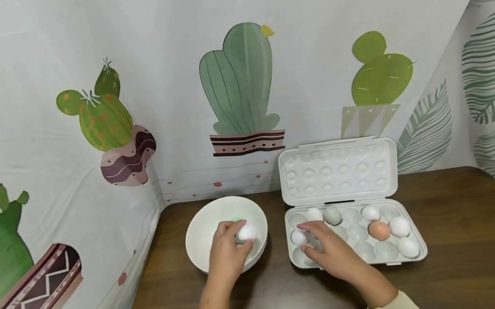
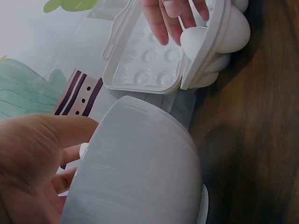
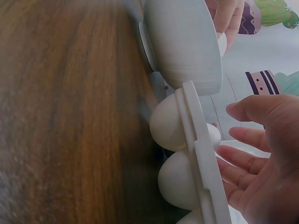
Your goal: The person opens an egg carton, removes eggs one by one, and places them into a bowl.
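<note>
My left hand (image 1: 239, 236) pinches a white egg (image 1: 247, 231) just above the white bowl (image 1: 200, 225); a pale green shape shows inside the bowl behind it. An open white egg carton (image 1: 418, 253) lies to the right, lid raised. My right hand (image 1: 307, 239) hovers over the carton's left cells with relaxed fingers (image 3: 243, 158), beside another white egg (image 1: 297, 238) that sits in its cell. The carton also holds a grey-green egg (image 1: 332, 215), a brown egg (image 1: 378, 230) and several white ones. The left wrist view shows the bowl's outer wall (image 2: 140, 168) close up.
The bowl and carton stand on a dark wooden table (image 1: 473, 249), close to a cactus-print cloth backdrop (image 1: 236, 81) that also drapes down both sides. The carton lid (image 1: 338, 167) leans back against the cloth. Bare tabletop lies in front and to the right.
</note>
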### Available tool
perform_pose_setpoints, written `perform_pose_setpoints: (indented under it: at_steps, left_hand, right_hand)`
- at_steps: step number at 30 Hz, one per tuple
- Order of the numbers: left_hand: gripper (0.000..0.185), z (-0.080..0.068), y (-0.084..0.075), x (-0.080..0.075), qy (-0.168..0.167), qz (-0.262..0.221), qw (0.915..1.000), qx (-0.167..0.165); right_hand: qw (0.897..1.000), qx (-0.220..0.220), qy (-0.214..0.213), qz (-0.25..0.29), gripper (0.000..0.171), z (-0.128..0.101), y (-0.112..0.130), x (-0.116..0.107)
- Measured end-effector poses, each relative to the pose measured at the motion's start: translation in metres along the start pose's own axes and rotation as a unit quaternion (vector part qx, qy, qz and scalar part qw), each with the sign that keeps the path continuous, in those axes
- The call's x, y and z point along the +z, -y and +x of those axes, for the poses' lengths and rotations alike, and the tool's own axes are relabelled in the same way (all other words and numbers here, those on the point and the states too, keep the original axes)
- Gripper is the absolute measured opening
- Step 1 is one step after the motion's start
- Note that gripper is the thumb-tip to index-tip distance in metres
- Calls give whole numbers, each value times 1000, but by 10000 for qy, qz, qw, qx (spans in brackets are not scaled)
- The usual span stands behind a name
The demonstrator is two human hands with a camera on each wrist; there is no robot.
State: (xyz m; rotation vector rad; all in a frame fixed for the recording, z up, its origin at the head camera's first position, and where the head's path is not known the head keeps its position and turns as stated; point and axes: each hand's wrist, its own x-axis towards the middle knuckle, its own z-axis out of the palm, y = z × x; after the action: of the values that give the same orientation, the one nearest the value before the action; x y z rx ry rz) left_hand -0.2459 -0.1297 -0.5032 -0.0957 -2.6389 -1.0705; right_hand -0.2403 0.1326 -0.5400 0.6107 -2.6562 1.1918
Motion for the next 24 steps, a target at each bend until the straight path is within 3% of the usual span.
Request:
perform_pose_setpoints:
  at_steps: [24]
  left_hand:
    - [41, -2, 5, 7, 295, 750, 9966, 184]
  right_hand:
    - [10000, -71, 48, 24, 46, 0, -1, 5]
